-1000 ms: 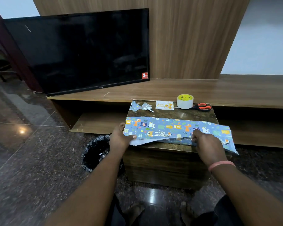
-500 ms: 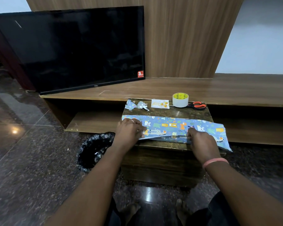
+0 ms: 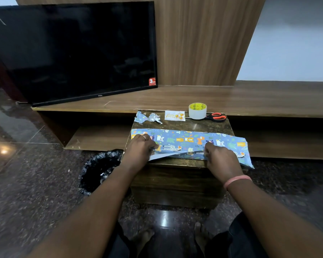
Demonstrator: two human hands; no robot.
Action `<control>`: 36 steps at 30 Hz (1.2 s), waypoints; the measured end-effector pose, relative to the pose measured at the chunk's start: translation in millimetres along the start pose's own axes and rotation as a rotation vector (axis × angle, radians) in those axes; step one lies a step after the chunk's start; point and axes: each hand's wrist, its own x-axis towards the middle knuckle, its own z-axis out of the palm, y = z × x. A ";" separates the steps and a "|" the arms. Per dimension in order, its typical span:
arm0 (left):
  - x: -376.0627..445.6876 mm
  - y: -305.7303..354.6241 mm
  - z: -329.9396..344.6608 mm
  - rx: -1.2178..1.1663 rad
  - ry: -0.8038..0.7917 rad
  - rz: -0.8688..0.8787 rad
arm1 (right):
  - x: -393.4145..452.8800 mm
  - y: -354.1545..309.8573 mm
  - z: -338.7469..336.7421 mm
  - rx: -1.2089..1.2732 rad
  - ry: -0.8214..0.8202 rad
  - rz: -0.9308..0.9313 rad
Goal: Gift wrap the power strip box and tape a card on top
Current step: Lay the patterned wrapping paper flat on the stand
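1. The long, flat power strip box lies across the near half of the small dark wooden worktop (image 3: 179, 161), covered by blue wrapping paper printed with cartoon animals (image 3: 186, 141); the box itself cannot be seen beneath the paper. The paper's right end overhangs the worktop edge.
2. The near flap of the paper shows its white underside between the two hands, lifted slightly on the left and folded over toward the middle.
3. The left hand (image 3: 141, 148) sits on the paper's left part with its fingers curled over the near flap; its grip looks closed on the paper, pinching or pressing the fold.
4. The right hand (image 3: 219, 157) is curled down on the near edge of the paper further right, its grip likewise closed on the flap and holding it against the parcel.
5. Judging from this, the step in hand is folding the long flap over the box and closing the seam. The next move likely calls for one hand to keep the seam flat while the other fetches tape.
6. At the far edge of the worktop stand a clear tape roll with a yellow core (image 3: 197, 111), orange-handled scissors (image 3: 215, 116), a small white greeting card with orange print (image 3: 174, 115) and two crumpled paper scraps (image 3: 147, 117).
7. A bin lined with a black bag (image 3: 99, 170) sits on the floor to the left.
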 end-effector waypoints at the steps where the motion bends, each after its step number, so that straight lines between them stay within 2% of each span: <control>1: -1.5 2.1 1.2 0.012 0.002 0.007 | 0.4 -0.1 0.2 0.008 0.006 -0.001; 9: -11.7 49.7 -0.1 -0.004 -0.092 0.141 | 0.6 1.0 1.7 0.037 0.019 0.028; 12: -11.6 46.7 -0.1 0.031 -0.119 0.157 | 1.0 4.2 1.9 0.094 0.016 0.049; 17: -8.1 38.8 -1.4 -0.015 -0.070 0.064 | -1.2 18.6 -0.3 0.232 -0.023 0.100; 23: -2.9 40.8 1.7 -0.051 -0.019 0.000 | -13.5 55.2 -11.1 0.049 -0.013 0.158; 27: -2.5 40.0 2.5 -0.048 0.000 -0.009 | -16.8 55.9 -16.9 -0.101 0.009 0.229; 31: -4.0 40.6 1.7 -0.037 -0.029 -0.026 | -20.7 45.9 -14.9 -0.279 -0.059 0.228; 36: -5.3 42.9 1.9 -0.023 -0.026 -0.028 | -27.6 42.3 -20.1 -0.322 -0.181 0.310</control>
